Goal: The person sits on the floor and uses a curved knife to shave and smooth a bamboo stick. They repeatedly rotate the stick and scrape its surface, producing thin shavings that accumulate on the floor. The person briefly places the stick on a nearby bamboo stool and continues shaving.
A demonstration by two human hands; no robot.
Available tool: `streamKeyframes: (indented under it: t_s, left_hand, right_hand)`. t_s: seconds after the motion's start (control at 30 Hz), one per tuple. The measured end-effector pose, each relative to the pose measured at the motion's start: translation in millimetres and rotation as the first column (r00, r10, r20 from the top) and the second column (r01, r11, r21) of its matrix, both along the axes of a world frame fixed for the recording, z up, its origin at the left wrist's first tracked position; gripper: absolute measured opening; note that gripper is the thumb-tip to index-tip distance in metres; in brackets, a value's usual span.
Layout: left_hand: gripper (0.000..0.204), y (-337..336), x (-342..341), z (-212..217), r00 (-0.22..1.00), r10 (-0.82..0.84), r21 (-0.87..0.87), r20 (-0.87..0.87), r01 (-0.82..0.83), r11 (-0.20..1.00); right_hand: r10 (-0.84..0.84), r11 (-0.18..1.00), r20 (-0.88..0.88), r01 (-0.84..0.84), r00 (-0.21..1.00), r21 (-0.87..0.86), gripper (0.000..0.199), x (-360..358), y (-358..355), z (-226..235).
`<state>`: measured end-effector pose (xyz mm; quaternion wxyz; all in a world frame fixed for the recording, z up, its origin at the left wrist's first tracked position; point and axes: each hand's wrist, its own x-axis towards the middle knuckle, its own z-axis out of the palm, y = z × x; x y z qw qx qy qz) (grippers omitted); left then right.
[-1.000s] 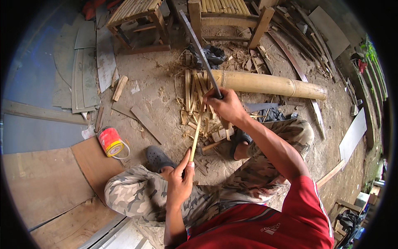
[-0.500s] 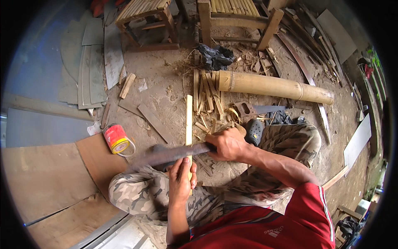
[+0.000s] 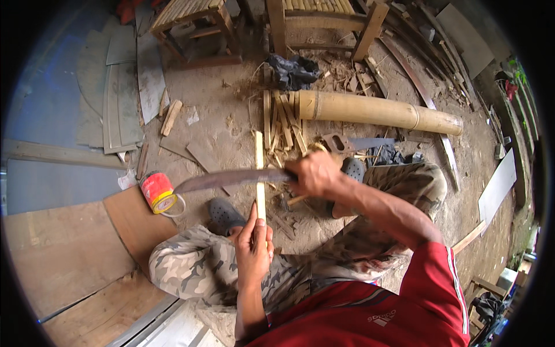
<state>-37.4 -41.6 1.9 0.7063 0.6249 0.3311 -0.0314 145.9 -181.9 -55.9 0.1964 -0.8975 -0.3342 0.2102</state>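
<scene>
Bamboo strip (image 3: 261, 199) in left hand (image 3: 253, 250), machete (image 3: 228, 178) in right hand (image 3: 318, 175)

The bamboo strip is in front of the body, over the space between the two bent legs, and it points away from the red shirt (image 3: 341, 318). Its far end is free. The left hand is grasping its near part: the fingers are folded around it and the thumb lies along it. The machete passes across the strip, beyond the left hand; whether its edge touches the strip, I cannot tell. The right hand is clenched around the handle of the machete, and it looks a little blurred. The curved blade points to the left, and in this view its tip comes just beside a red and yellow can (image 3: 155, 188).

Below are two grey clogs (image 3: 222, 215) and camouflage trousers (image 3: 199, 263). Beyond the strip, a pile of narrow split pieces (image 3: 282, 118) lies at the left end of a thick bamboo pole (image 3: 358, 108). A handsaw (image 3: 370, 142) lies on the near side of this pole. A black plastic bag (image 3: 293, 70) is just beyond the pile. Farther away stand two pieces of wooden furniture (image 3: 326, 22) with slatted tops. At the left are brown boards (image 3: 63, 248).
</scene>
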Motion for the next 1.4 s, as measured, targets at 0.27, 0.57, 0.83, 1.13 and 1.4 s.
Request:
streamKeyframes:
  t_s: [0.27, 0.57, 0.83, 1.13, 1.4]
  left_hand:
    - [0.040, -2, 0, 3, 1.000, 0.002, -0.042, 0.013, -0.002, 0.999]
    - [0.039, 5, -5, -5, 0.996, -0.070, 0.029, 0.059, 0.068, 0.997]
    - [0.038, 12, -3, 6, 0.993, -0.095, 0.021, 0.065, 0.094, 0.995]
    - [0.030, 2, 37, -24, 0.855, 0.178, 0.119, 0.488, -0.267, 0.956]
    - [0.034, 6, 60, -14, 0.821, 0.148, 0.067, 0.551, -0.220, 0.973]
  right_hand:
    - [-0.013, 0.990, 0.255, -0.024, 0.967, 0.141, 0.015, 27, -4, -2]
    - [-0.075, 0.997, 0.175, 0.079, 0.982, -0.018, 0.033, 52, -14, -11]
    - [-0.327, 0.945, 0.061, 0.327, 0.943, -0.004, 0.037, 74, -17, -11]
    - [-0.347, 0.883, -0.559, 0.464, 0.753, 0.077, 0.063, 22, -9, 46]
    - [-0.020, 0.827, -0.842, 0.482, 0.538, 0.289, 0.035, -21, -11, 32]
